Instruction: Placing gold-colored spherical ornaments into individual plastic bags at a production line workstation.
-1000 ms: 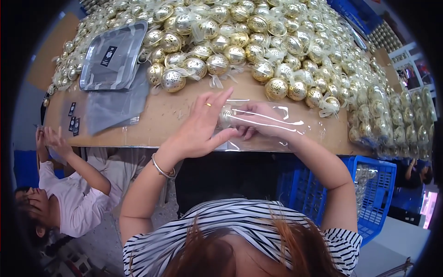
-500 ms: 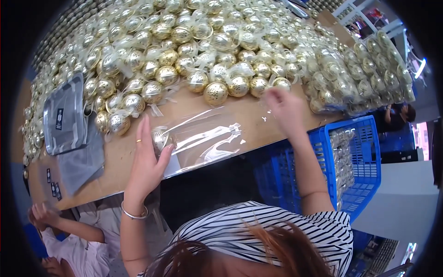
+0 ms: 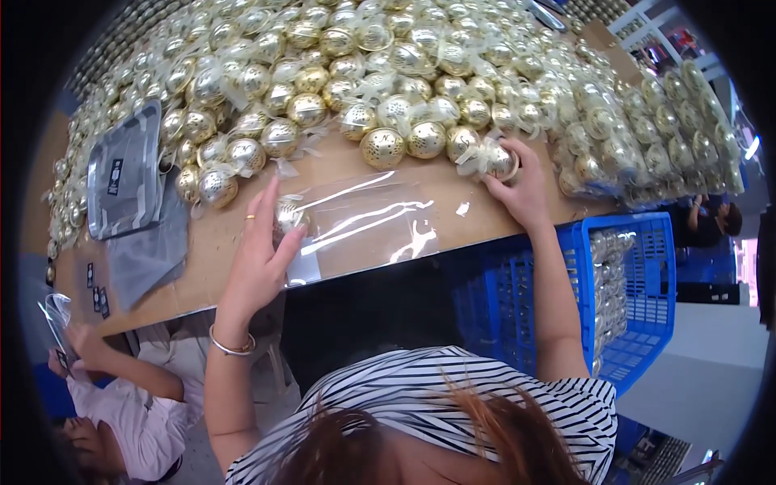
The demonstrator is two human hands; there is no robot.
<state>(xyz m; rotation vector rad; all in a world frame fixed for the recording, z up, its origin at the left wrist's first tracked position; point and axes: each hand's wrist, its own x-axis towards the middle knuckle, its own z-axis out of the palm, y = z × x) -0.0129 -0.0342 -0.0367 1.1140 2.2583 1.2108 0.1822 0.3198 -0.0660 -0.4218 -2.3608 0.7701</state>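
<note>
My left hand (image 3: 260,246), a ring on one finger, closes around a gold ball ornament (image 3: 291,217) at the left end of a clear plastic bag (image 3: 368,222) lying flat on the table. Whether that ball is fully inside the plastic, I cannot tell. Farther right, my right hand (image 3: 525,186) has its thumb and fingers around another gold ball ornament (image 3: 496,158) with a pale sheer ribbon. This one is at the near edge of a large pile of similar patterned gold balls (image 3: 384,148).
Clear packs of gold balls (image 3: 647,137) are stacked at the right. Below them is a blue crate (image 3: 582,267) with more packs. A grey tray (image 3: 125,174) leans at the left over clear bags (image 3: 149,263). At lower left, a co-worker's hand (image 3: 85,347) is near clear plastic.
My right hand has closed around a gold ball at the pile's edge. The left hand stays at its ball and bag. At lower left, clear plastic has appeared by the co-worker's hands.
</note>
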